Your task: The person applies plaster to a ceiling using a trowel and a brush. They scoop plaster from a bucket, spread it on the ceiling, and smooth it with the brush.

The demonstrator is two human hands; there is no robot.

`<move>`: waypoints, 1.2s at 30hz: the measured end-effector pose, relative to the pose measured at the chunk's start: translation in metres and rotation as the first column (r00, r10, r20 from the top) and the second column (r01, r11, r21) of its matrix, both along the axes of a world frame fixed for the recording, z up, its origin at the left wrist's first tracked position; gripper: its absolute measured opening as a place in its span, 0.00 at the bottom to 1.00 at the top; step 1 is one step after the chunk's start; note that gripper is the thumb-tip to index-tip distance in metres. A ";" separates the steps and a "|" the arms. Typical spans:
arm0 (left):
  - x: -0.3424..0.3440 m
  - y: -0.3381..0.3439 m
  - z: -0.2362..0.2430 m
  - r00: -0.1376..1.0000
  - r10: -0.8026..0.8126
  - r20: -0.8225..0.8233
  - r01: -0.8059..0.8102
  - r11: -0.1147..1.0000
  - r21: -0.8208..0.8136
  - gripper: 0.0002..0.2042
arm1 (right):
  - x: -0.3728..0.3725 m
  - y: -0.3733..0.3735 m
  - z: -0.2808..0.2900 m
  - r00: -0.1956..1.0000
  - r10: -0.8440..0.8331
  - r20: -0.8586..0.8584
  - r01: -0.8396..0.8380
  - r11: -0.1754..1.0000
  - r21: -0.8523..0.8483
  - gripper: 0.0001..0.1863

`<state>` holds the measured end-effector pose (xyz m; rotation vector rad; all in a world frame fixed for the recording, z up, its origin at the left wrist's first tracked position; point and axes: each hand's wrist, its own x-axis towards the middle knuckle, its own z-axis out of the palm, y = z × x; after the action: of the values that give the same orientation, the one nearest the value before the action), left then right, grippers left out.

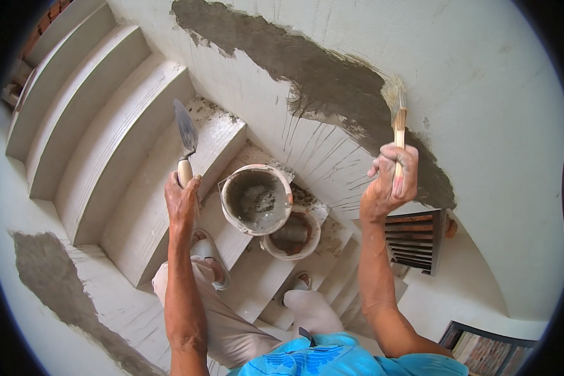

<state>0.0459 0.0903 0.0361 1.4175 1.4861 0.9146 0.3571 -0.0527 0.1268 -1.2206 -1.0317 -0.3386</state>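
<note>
My left hand (182, 199) is closed round the wooden handle of a pointing trowel (185, 128), whose grey blade points up and away over the stairs. My right hand (391, 178) grips a paintbrush (400, 116) by its wooden handle. The brush's pale, splayed bristles are at the upper edge of a dark wet mortar band (319, 75) on the white wall. Between my hands, a bucket (257, 199) with grey mortar in it stands on a step. Below it sits a second bucket (291, 233), partly hidden by the first.
Curved stairs (131, 125) rise to the left, with mortar crumbs on a tread. My sandalled feet stand on different steps beside the buckets. Another dark mortar patch (56, 288) marks the left wall. A slatted opening (413, 241) lies below my right hand.
</note>
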 end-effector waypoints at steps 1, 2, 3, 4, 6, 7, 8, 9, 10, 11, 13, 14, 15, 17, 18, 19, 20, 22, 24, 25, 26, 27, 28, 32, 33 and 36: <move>-0.001 0.001 -0.002 1.000 0.009 0.007 -0.010 1.000 0.014 0.17 | -0.002 -0.002 0.000 0.999 0.036 -0.002 -0.036 0.999 0.012 0.03; 0.000 0.001 -0.004 1.000 0.012 0.011 -0.013 1.000 0.025 0.18 | -0.004 0.000 0.002 0.996 0.093 -0.004 -0.093 0.996 0.010 0.03; 0.000 0.000 -0.004 1.000 0.007 0.018 -0.008 1.000 0.013 0.18 | -0.007 0.005 0.008 0.989 0.148 -0.008 -0.148 0.989 0.009 0.03; 0.000 -0.001 -0.004 1.000 0.003 0.024 -0.003 1.000 0.000 0.18 | -0.009 0.010 0.012 0.979 0.203 -0.012 -0.203 0.979 0.007 0.02; 0.002 -0.001 -0.005 1.000 -0.008 0.015 0.008 1.000 -0.008 0.18 | -0.001 0.016 0.016 0.969 0.232 -0.084 -0.231 0.973 0.020 0.03; 0.002 0.000 -0.005 1.000 -0.015 -0.003 0.015 1.000 -0.002 0.18 | 0.008 0.014 0.018 0.978 0.188 -0.093 -0.187 0.982 0.025 0.03; 0.000 0.000 -0.005 1.000 -0.012 -0.026 0.012 1.000 0.004 0.18 | 0.013 0.013 0.016 0.982 0.156 -0.106 -0.154 0.988 0.031 0.04; -0.002 -0.001 -0.004 1.000 -0.005 -0.017 0.005 1.000 0.003 0.17 | 0.013 0.004 0.011 0.998 0.032 -0.054 -0.032 0.999 0.003 0.05; -0.005 -0.002 -0.003 1.000 0.004 -0.008 -0.004 1.000 0.003 0.17 | 0.007 -0.002 0.001 0.999 0.028 -0.039 -0.028 0.999 0.018 0.05; -0.004 -0.004 -0.002 1.000 0.006 0.006 -0.006 1.000 -0.003 0.17 | 0.002 -0.008 -0.011 1.000 0.018 -0.020 -0.018 0.999 0.028 0.05; -0.004 -0.002 0.000 1.000 0.010 -0.004 -0.010 1.000 -0.012 0.17 | -0.011 -0.014 -0.024 0.998 0.051 -0.032 -0.051 0.999 0.006 0.05; -0.004 -0.001 0.001 1.000 0.008 -0.012 -0.008 1.000 -0.018 0.16 | -0.018 -0.011 -0.029 0.989 0.115 -0.096 -0.120 0.992 -0.046 0.05; -0.003 -0.002 0.003 1.000 0.011 0.010 -0.011 1.000 -0.029 0.16 | -0.024 -0.006 -0.035 0.970 0.176 -0.165 -0.193 0.977 -0.093 0.05; -0.001 -0.006 0.007 0.998 0.021 0.054 -0.018 0.999 -0.051 0.16 | -0.026 0.014 -0.053 0.929 0.268 -0.255 -0.318 0.931 -0.180 0.05; -0.001 -0.005 0.005 0.999 0.016 0.052 -0.014 0.999 -0.045 0.16 | -0.027 0.027 -0.058 0.924 0.292 -0.247 -0.343 0.918 -0.197 0.04; -0.002 -0.005 0.001 0.999 0.011 0.051 -0.009 0.999 -0.039 0.16 | -0.028 0.041 -0.062 0.919 0.315 -0.238 -0.366 0.905 -0.215 0.04; -0.004 -0.005 -0.003 0.999 0.009 0.046 -0.008 0.999 -0.038 0.16 | -0.029 0.054 -0.066 0.910 0.341 -0.234 -0.393 0.889 -0.234 0.04; -0.003 -0.006 -0.003 1.000 -0.004 0.028 0.006 0.999 -0.052 0.15 | -0.027 0.075 -0.065 0.913 0.332 -0.236 -0.389 0.884 -0.260 0.03; -0.001 -0.006 0.000 1.000 -0.013 0.026 0.015 0.998 -0.055 0.15 | -0.020 0.087 -0.065 0.911 0.316 -0.265 -0.382 0.889 -0.254 0.03; 0.002 -0.007 0.002 0.999 -0.018 0.035 0.019 0.998 -0.053 0.15 | -0.013 0.089 -0.065 0.907 0.302 -0.293 -0.375 0.896 -0.237 0.03; 0.000 -0.008 0.003 0.999 -0.011 0.037 0.013 0.999 -0.052 0.15 | -0.011 0.090 -0.067 0.897 0.298 -0.326 -0.378 0.900 -0.218 0.03; -0.003 -0.007 0.003 1.000 -0.010 0.015 0.010 0.999 -0.046 0.15 | -0.007 0.082 -0.069 0.881 0.304 -0.362 -0.386 0.906 -0.177 0.03; -0.005 -0.006 0.003 1.000 -0.009 -0.007 0.009 0.999 -0.040 0.16 | -0.006 0.068 -0.071 0.917 0.227 -0.329 -0.299 0.936 -0.188 0.03; -0.003 -0.004 0.008 0.999 0.003 0.039 -0.001 0.999 -0.049 0.16 | -0.025 0.023 -0.065 0.960 0.106 -0.259 -0.162 0.966 -0.203 0.02; -0.004 -0.002 0.008 1.000 0.002 0.023 -0.001 0.999 -0.051 0.16 | -0.034 0.022 -0.063 0.956 0.122 -0.268 -0.179 0.964 -0.198 0.02; -0.002 0.000 0.004 1.000 -0.014 -0.007 0.014 0.998 -0.059 0.16 | -0.035 0.055 -0.067 0.957 0.212 -0.198 -0.253 0.944 -0.214 0.02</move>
<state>0.0439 0.0907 0.0401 1.3878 1.4947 0.8511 0.3219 0.0026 0.0601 -1.2986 -1.0738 0.0777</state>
